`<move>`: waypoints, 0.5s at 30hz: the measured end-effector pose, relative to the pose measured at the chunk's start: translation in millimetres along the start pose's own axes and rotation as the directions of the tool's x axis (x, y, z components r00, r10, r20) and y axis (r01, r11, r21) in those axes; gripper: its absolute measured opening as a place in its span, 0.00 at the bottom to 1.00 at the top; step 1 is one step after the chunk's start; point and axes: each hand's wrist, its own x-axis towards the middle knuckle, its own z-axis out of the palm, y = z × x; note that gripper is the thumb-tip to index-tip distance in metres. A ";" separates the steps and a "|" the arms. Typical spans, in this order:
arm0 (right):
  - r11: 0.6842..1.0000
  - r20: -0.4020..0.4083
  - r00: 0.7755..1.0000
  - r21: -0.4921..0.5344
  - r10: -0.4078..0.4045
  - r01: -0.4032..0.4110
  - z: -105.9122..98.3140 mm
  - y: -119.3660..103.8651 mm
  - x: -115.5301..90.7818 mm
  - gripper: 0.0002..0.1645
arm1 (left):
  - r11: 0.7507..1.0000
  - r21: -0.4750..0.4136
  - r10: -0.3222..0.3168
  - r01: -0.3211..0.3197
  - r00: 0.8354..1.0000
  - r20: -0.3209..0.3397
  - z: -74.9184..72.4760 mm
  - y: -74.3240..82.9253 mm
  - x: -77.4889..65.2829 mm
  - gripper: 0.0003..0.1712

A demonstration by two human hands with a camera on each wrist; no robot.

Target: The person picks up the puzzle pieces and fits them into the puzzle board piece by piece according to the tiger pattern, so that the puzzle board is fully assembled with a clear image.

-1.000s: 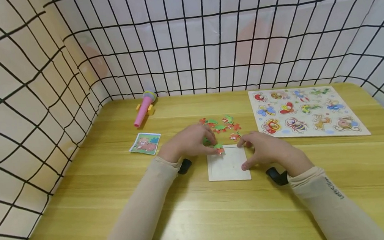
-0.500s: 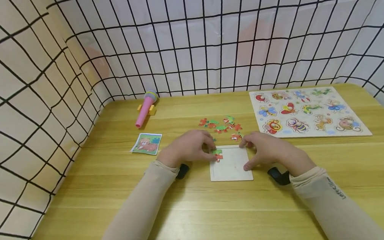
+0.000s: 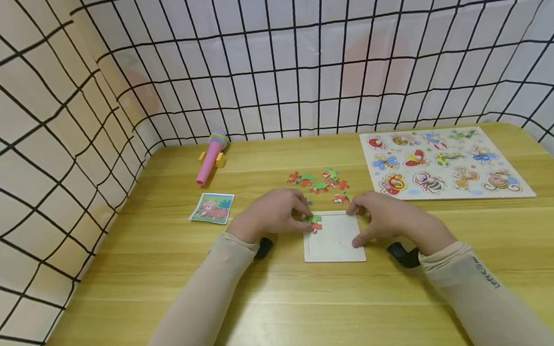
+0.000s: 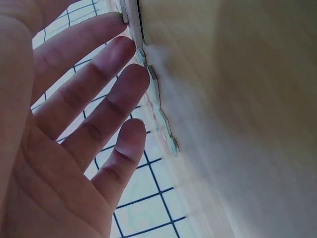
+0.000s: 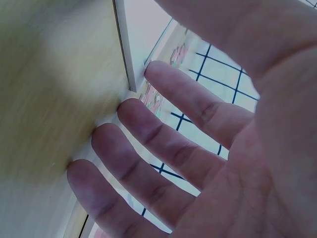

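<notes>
A small white puzzle tray (image 3: 334, 245) lies flat in front of me. One green-and-red jigsaw piece (image 3: 316, 223) sits in its upper left corner. My left hand (image 3: 275, 211) has thumb and index finger at that piece's left side, pinching it; the other fingers reach over the table in the left wrist view. With thumb and index fingertip, my right hand (image 3: 387, 215) touches the tray's right edge and upper right corner. Its remaining fingers extend fairly straight beside the tray in the right wrist view. Several loose jigsaw pieces (image 3: 319, 187) lie just beyond the tray.
A picture card (image 3: 213, 208) showing a pink animal lies to the left. Behind it a pink toy microphone (image 3: 210, 159) leans on a yellow stand (image 3: 219, 160). A large insect puzzle board (image 3: 446, 163) occupies the back right. Black grid netting (image 3: 273, 69) surrounds the table.
The left hand has lowered the jigsaw piece into the tray's upper left corner and drawn slightly left. Over the last half second both hands hold nearly still.
</notes>
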 end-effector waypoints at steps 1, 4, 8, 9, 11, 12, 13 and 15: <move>1.000 0.000 1.000 0.002 0.001 -0.001 0.3 0.3 0.2 0.37 | 1.000 0.001 -0.002 0.002 1.000 0.001 -0.1 0.3 0.0 0.16; 1.000 0.002 1.000 0.002 0.001 -0.001 0.8 0.3 0.0 0.37 | 1.000 0.002 -0.003 0.003 1.000 0.003 0.0 1.0 -0.3 0.16; 1.000 0.001 1.000 -0.006 0.000 0.000 1.0 0.3 -0.3 0.38 | 1.000 0.001 -0.001 0.001 1.000 0.004 0.9 0.8 0.0 0.16; 1.000 0.001 1.000 -0.008 -0.001 0.001 0.9 0.1 -0.3 0.38 | 1.000 0.000 0.001 -0.001 1.000 0.004 1.1 0.7 0.2 0.16; 1.000 0.001 1.000 -0.008 -0.001 0.001 0.7 -0.1 -0.4 0.38 | 1.000 -0.005 0.006 -0.006 1.000 0.003 1.6 0.3 0.2 0.16; 1.000 0.002 1.000 -0.009 -0.001 0.001 0.5 -0.4 -0.5 0.38 | 1.000 -0.010 0.006 -0.006 1.000 0.002 1.7 0.1 0.2 0.16; 1.000 0.003 1.000 -0.007 0.000 0.000 0.3 -0.5 -0.6 0.38 | 1.000 -0.018 0.005 -0.005 1.000 0.004 1.8 0.0 0.1 0.16; 1.000 0.006 1.000 -0.005 0.002 -0.002 -0.1 -0.8 -0.9 0.38 | 0.999 -0.034 0.001 0.000 1.000 0.007 1.7 0.0 -0.1 0.16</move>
